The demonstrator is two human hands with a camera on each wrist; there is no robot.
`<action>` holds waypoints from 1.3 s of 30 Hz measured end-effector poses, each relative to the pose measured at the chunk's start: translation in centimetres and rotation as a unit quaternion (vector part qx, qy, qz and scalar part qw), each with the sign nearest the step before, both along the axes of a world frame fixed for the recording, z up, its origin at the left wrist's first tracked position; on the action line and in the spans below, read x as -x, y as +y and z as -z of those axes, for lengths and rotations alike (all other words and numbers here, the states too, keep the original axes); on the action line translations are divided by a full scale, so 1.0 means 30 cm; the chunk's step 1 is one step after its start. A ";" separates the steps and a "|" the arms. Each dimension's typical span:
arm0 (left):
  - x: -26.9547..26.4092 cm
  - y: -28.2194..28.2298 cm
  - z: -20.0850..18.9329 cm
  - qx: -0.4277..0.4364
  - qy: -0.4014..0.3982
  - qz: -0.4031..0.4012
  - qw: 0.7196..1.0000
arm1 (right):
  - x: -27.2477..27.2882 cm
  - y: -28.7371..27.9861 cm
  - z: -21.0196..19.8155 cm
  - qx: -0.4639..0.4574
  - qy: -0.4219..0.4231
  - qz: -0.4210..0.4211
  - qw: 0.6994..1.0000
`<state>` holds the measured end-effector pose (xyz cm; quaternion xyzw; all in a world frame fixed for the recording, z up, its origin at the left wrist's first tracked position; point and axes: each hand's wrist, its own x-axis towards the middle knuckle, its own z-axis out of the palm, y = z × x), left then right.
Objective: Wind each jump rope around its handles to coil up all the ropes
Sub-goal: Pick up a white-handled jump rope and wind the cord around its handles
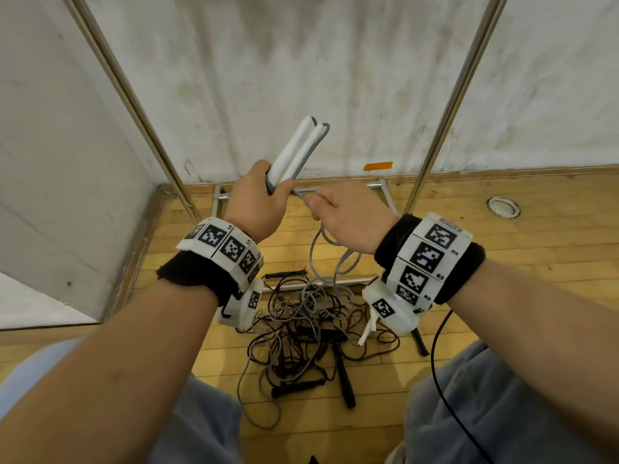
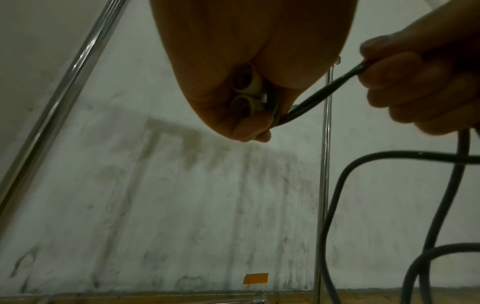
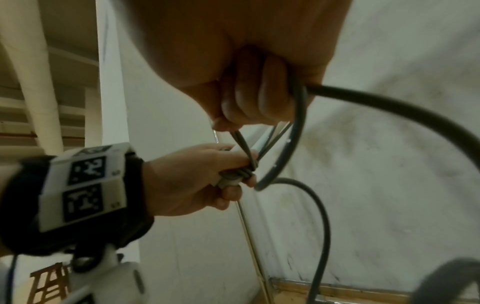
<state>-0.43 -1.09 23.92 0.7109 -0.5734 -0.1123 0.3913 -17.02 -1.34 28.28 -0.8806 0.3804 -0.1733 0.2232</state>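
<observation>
Grey rope [image 1: 330,262], round smooth cord, wraps tubular white handles [image 1: 296,152].

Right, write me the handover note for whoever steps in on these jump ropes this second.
Left hand: grips the two white handles side by side, pointing up and away, with a few turns of grey rope wound at their lower end.
Right hand: pinches the grey rope close to the handles, holding that short stretch taut.
The rest of the grey rope hangs down into the tangled pile of dark ropes with black handles on the wooden floor.
Done: only the first turns on the white pair.
Left: wind the remaining grey rope, then coil each rope in the pile.
</observation>
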 end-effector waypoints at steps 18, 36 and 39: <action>0.106 0.040 0.044 -0.101 -0.156 0.163 0.969 | 0.022 -0.003 0.015 -0.156 -0.066 0.016 0.985; 0.064 0.042 0.085 -0.205 -0.304 0.100 0.925 | 0.109 -0.154 0.038 0.044 0.097 0.091 0.990; 0.071 0.050 0.059 -0.160 -0.264 0.144 0.940 | 0.130 -0.191 0.040 0.046 0.053 0.120 0.990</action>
